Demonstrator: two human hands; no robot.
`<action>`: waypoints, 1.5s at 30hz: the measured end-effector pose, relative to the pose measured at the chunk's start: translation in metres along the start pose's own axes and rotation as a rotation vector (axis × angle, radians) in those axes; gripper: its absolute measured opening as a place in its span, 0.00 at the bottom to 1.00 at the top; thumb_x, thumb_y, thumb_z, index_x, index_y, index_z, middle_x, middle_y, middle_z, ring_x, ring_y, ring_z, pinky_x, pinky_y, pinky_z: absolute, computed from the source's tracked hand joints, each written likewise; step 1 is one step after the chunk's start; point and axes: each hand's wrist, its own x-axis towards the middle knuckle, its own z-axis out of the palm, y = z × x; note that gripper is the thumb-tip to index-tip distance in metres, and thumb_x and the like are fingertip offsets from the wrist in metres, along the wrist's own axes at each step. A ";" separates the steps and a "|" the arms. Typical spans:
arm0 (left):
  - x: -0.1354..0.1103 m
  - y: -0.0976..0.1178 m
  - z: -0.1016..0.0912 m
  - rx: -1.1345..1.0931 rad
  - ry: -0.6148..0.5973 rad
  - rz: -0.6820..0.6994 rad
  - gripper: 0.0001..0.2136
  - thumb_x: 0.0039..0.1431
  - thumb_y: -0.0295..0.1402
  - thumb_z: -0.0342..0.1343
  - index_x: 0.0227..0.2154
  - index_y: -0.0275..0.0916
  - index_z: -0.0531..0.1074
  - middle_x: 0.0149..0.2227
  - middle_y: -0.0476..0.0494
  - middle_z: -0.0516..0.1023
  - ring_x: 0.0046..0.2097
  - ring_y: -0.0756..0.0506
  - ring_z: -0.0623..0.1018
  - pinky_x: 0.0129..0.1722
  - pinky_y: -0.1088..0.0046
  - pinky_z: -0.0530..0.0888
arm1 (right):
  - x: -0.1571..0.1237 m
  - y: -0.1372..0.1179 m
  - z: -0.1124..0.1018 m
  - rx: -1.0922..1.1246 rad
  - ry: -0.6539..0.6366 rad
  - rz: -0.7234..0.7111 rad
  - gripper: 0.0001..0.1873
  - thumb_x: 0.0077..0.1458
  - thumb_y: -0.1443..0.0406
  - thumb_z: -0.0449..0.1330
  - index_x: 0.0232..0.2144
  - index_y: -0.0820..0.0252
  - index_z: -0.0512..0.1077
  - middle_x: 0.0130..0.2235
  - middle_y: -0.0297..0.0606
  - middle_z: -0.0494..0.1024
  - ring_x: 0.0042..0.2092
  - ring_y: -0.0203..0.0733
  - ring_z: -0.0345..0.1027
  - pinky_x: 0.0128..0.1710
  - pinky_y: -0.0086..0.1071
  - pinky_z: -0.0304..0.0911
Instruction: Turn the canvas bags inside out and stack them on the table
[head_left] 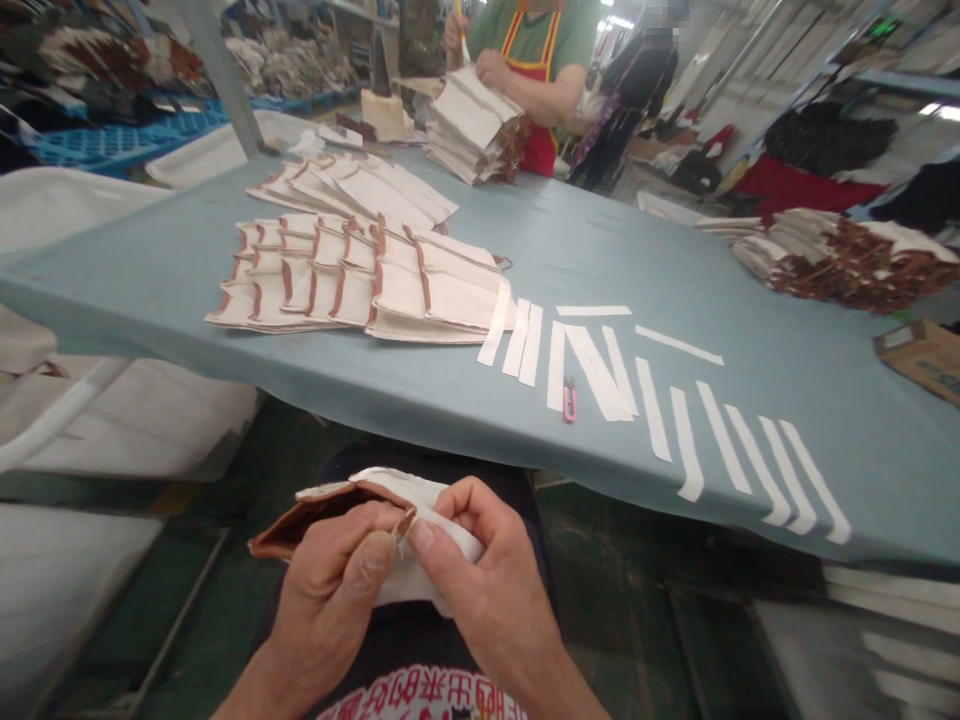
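I hold a cream cloth piece with brown trim [424,492] over my lap, below the near edge of the table. My left hand [337,590] and right hand [484,575] are close together, both pinched on it, with the thumbs meeting at a fold in the cloth. The brown-edged end sticks out to the left of my left hand.

The only box I can see is a cardboard box [924,355] at the right edge of the table. I cannot see what is in it, and its label is too small to read. White bins [67,215] stand to the left beyond the table, with their insides hidden. Red and white characters [420,697] on my shirt are cut off at the bottom and I cannot read them.

The table [600,250] is covered in blue-grey cloth, and its near edge runs slanting just above my hands. White strips [724,435] lie in a row along that edge, with pink snips [569,400] among them. Beyond, rows of overlapping pieces [360,285] are laid flat. A loose pile of pieces [840,255] sits far right, and there is bare cloth between it and the strips. At the far end a person in a red apron [536,70] handles a stack [472,125].
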 end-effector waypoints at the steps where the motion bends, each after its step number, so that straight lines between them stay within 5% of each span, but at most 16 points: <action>1: 0.000 0.000 0.000 -0.003 -0.008 -0.004 0.13 0.71 0.39 0.59 0.32 0.44 0.85 0.30 0.47 0.85 0.30 0.43 0.80 0.33 0.69 0.75 | 0.000 0.002 0.000 0.057 -0.016 0.033 0.17 0.61 0.53 0.68 0.30 0.55 0.69 0.26 0.26 0.68 0.26 0.33 0.55 0.23 0.25 0.52; 5: -0.001 -0.001 -0.003 0.045 0.000 -0.053 0.12 0.68 0.39 0.64 0.28 0.44 0.82 0.28 0.49 0.81 0.29 0.45 0.76 0.36 0.71 0.76 | -0.001 0.006 0.001 0.242 -0.106 0.144 0.20 0.60 0.50 0.69 0.31 0.55 0.68 0.24 0.24 0.65 0.25 0.31 0.49 0.23 0.24 0.49; 10: -0.002 -0.006 -0.011 -0.054 -0.146 -0.076 0.13 0.71 0.38 0.62 0.29 0.43 0.81 0.27 0.50 0.80 0.27 0.47 0.75 0.29 0.76 0.73 | -0.002 0.014 0.003 0.288 -0.149 0.172 0.25 0.59 0.45 0.70 0.31 0.56 0.67 0.23 0.23 0.63 0.24 0.30 0.47 0.22 0.24 0.46; 16: -0.003 -0.010 -0.025 -0.092 -0.209 -0.359 0.19 0.71 0.48 0.64 0.30 0.40 0.80 0.30 0.47 0.80 0.29 0.47 0.76 0.28 0.78 0.73 | -0.004 0.023 0.010 0.282 -0.192 0.219 0.27 0.59 0.41 0.68 0.34 0.55 0.67 0.24 0.25 0.67 0.23 0.31 0.53 0.23 0.25 0.51; 27: -0.001 0.014 -0.040 0.144 -0.178 -0.329 0.20 0.70 0.49 0.60 0.29 0.40 0.82 0.30 0.45 0.83 0.33 0.44 0.78 0.33 0.75 0.76 | -0.013 0.017 0.029 -0.107 -0.032 -0.072 0.11 0.66 0.56 0.61 0.34 0.56 0.73 0.26 0.32 0.79 0.26 0.38 0.71 0.27 0.29 0.58; 35: -0.012 0.002 -0.041 -0.108 -0.146 -0.443 0.18 0.67 0.49 0.68 0.30 0.40 0.84 0.33 0.45 0.82 0.30 0.47 0.74 0.28 0.79 0.70 | -0.022 0.026 0.035 -0.222 0.116 -0.297 0.08 0.64 0.61 0.61 0.32 0.56 0.75 0.25 0.31 0.78 0.25 0.37 0.70 0.28 0.29 0.60; 41: -0.016 0.010 -0.058 -0.168 -0.208 -0.510 0.24 0.62 0.57 0.69 0.28 0.38 0.83 0.27 0.45 0.77 0.28 0.48 0.70 0.27 0.77 0.69 | -0.025 0.014 0.023 -0.071 -0.115 -0.298 0.04 0.62 0.64 0.63 0.33 0.56 0.76 0.22 0.27 0.76 0.21 0.33 0.67 0.23 0.25 0.60; 45: -0.012 0.015 -0.065 -0.240 -0.238 -0.546 0.26 0.60 0.60 0.70 0.29 0.37 0.82 0.25 0.49 0.70 0.27 0.50 0.64 0.26 0.78 0.64 | -0.001 -0.001 0.001 -0.141 -0.109 -0.575 0.04 0.67 0.65 0.62 0.38 0.58 0.77 0.33 0.36 0.86 0.31 0.37 0.78 0.32 0.26 0.72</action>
